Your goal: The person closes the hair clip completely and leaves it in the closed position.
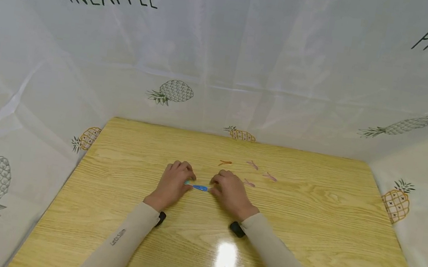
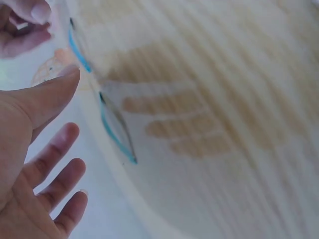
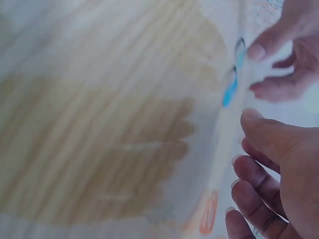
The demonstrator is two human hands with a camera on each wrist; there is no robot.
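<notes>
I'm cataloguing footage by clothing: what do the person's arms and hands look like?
The left sleeve and right sleeve are light beige, reaching the wrists; small dark lettering marks the left one. A black device shows at each wrist. Left hand and right hand are ungloved.

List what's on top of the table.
A blue clip lies between the left hand and right hand, a teal clip beside the left; one orange clip and three pink clips lie near the right. The table under hands and sleeves is covered.
</notes>
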